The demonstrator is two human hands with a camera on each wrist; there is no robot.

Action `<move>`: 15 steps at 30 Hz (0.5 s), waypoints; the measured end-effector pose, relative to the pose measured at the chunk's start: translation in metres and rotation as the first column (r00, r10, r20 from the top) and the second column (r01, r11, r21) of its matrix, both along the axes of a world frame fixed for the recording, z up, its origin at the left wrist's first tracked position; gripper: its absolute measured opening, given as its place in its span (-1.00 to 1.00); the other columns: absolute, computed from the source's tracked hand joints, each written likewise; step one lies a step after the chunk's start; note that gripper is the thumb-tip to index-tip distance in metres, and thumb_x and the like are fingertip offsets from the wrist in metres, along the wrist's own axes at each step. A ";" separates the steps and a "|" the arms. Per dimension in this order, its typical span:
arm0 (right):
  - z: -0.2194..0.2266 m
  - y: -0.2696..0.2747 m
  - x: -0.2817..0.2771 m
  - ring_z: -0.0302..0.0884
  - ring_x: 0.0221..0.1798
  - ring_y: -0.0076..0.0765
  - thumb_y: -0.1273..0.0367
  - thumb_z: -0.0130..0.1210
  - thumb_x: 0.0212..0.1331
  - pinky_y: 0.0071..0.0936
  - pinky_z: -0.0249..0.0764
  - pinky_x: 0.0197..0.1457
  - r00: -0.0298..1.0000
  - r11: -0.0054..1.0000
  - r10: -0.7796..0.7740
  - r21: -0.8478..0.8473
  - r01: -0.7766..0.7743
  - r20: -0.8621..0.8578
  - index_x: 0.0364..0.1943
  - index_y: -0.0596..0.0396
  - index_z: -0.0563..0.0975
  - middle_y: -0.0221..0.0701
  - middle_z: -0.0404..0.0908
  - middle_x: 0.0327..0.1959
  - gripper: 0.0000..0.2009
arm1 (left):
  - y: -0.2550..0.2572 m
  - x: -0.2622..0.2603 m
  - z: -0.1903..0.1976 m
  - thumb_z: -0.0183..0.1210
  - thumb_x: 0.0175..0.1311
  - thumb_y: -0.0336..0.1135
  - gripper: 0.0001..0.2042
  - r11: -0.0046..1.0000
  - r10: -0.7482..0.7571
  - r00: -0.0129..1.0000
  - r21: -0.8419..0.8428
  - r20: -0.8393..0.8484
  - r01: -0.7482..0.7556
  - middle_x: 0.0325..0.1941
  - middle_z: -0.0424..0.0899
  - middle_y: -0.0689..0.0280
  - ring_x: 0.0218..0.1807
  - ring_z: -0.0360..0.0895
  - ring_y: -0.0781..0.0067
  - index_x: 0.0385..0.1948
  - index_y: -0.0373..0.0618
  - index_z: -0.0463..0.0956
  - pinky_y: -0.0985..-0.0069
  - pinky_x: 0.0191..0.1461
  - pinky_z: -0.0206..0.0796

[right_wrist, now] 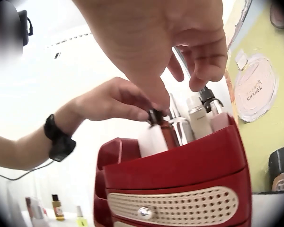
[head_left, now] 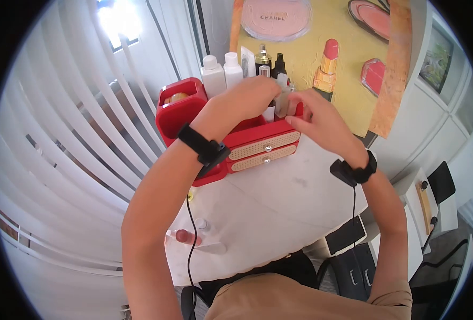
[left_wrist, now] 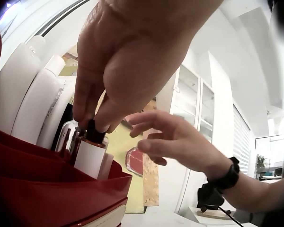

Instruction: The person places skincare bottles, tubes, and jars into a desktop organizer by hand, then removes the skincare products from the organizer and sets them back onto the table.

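Observation:
My left hand point(head_left: 250, 98) reaches over a red cosmetics organizer point(head_left: 258, 133) with two woven-front drawers. Its fingertips pinch the black cap of a small brown bottle with a white label point(left_wrist: 89, 158), which stands upright in the organizer's top compartment. Beside that bottle are a silver-topped bottle point(right_wrist: 182, 130), a clear bottle with a pale cap point(right_wrist: 199, 118) and a black pump bottle point(right_wrist: 209, 97). My right hand point(head_left: 324, 122) hovers over the organizer's right end, fingers loosely bent and holding nothing.
Tall white bottles point(head_left: 213, 77) stand along the organizer's back. A yellow board point(head_left: 348, 109) painted with makeup leans behind it. Small bottles, among them a dark-capped one point(right_wrist: 57, 208), are on the white table point(head_left: 279, 213) at front left. White blinds point(head_left: 60, 133) hang to the left.

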State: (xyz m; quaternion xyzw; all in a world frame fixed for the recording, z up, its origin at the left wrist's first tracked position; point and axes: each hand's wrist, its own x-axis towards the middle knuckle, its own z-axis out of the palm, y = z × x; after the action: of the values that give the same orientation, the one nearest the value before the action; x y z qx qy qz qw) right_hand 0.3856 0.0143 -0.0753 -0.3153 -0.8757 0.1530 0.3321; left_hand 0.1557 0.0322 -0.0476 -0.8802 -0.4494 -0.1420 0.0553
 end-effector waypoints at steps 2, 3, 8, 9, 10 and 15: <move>-0.001 -0.024 -0.008 0.57 -0.29 -0.29 0.34 0.31 0.23 -0.37 0.53 -0.17 0.996 0.995 0.087 -0.043 -0.087 -0.003 0.14 0.09 0.51 -0.29 0.58 -0.07 -0.59 | 0.000 0.000 -0.001 0.08 0.24 -0.57 -0.78 0.998 -0.007 0.998 0.068 -0.064 0.011 -0.17 0.72 0.01 -0.04 0.67 -0.08 -0.15 -0.25 0.66 0.14 0.06 0.51; -0.005 -0.033 -0.011 0.53 -0.33 -0.35 0.34 0.31 0.23 -0.41 0.51 -0.19 0.986 0.983 0.169 -0.078 -0.169 -0.014 0.14 0.09 0.51 -0.32 0.58 -0.09 -0.60 | 0.001 0.001 -0.003 0.08 0.24 -0.57 -0.78 0.999 0.005 0.998 0.054 -0.061 -0.001 -0.17 0.72 0.01 -0.04 0.67 -0.08 -0.15 -0.25 0.66 0.14 0.06 0.51; -0.034 -0.078 -0.041 0.61 -0.27 -0.36 0.30 0.39 0.17 -0.42 0.57 -0.21 0.869 0.884 0.460 -0.184 -0.429 0.184 0.19 0.02 0.51 -0.37 0.60 0.01 -0.51 | 0.005 -0.004 -0.008 0.10 0.29 -0.46 -0.79 0.976 -0.017 0.986 0.210 -0.167 0.052 -0.14 0.73 0.02 0.02 0.67 -0.04 -0.13 -0.17 0.68 0.15 0.09 0.51; -0.042 -0.089 -0.049 0.61 -0.27 -0.36 0.30 0.39 0.17 -0.42 0.57 -0.21 0.856 0.869 0.486 -0.195 -0.454 0.175 0.19 0.02 0.51 -0.37 0.60 0.01 -0.51 | 0.002 -0.005 -0.009 0.11 0.30 -0.45 -0.76 0.963 -0.044 0.978 0.251 -0.205 0.096 -0.10 0.73 0.02 0.06 0.67 -0.02 -0.07 -0.16 0.67 0.15 0.11 0.51; -0.050 -0.102 -0.056 0.62 -0.25 -0.32 0.26 0.39 0.17 -0.39 0.58 -0.19 0.820 0.837 0.535 -0.258 -0.483 0.203 0.18 0.00 0.51 -0.36 0.59 0.03 -0.50 | -0.002 -0.002 -0.010 0.11 0.30 -0.45 -0.76 0.967 -0.024 0.979 0.243 -0.203 0.074 -0.10 0.73 0.02 0.06 0.67 -0.02 -0.07 -0.16 0.67 0.15 0.11 0.51; -0.095 -0.138 -0.085 0.67 -0.22 -0.25 0.12 0.37 0.20 -0.32 0.60 -0.15 0.710 0.740 0.667 -0.305 -0.599 0.224 0.18 -0.05 0.51 -0.35 0.56 0.04 -0.50 | -0.030 -0.004 0.002 0.08 0.43 -0.40 -0.68 0.960 0.052 0.998 0.277 -0.046 -0.037 0.11 0.71 0.12 0.10 0.67 0.07 0.16 -0.05 0.62 0.19 0.15 0.53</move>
State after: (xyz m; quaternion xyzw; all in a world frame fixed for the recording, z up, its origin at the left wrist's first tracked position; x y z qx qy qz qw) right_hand 0.3011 -0.1241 -0.1708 -0.0475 -0.9507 0.2964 0.0775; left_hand 0.1515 0.0026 -0.0458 -0.8570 -0.4433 -0.1786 0.1926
